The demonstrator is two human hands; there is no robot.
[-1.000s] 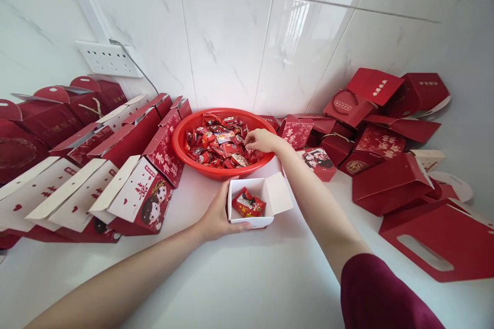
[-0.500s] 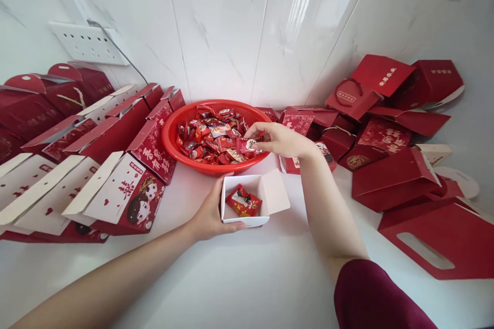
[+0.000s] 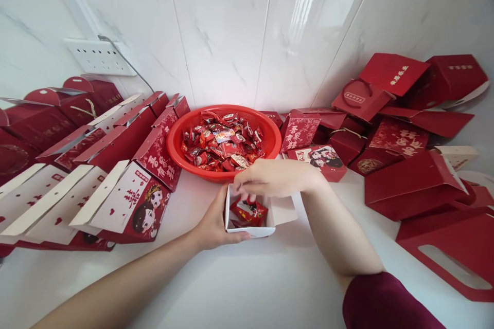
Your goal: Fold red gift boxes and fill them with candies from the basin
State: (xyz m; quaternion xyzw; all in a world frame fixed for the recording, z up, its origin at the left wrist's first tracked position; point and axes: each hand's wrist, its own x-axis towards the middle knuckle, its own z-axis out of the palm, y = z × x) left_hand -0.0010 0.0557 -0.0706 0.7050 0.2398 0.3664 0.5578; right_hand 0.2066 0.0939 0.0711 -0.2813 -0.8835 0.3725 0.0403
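My left hand (image 3: 216, 223) grips the left side of a small white box (image 3: 251, 231), whose top is open and whose flap points right. Red wrapped candies (image 3: 250, 212) lie inside it. Over the box's back part is my right hand (image 3: 270, 180), its fingers bent down at the opening and somewhat blurred; whether something is between the fingertips is hidden. Just behind the box, a red plastic basket (image 3: 273, 136) holds many wrapped candies (image 3: 224, 136).
Rows of red and white gift boxes (image 3: 119, 200) stand at the left. Red boxes and bags (image 3: 409, 180) are piled at the right. Behind is a tiled wall with a socket strip (image 3: 99, 57) and a cable.
My right hand has moved from the basket down to the box, and the candy seen in its fingers is out of sight there. My left hand still holds the box.
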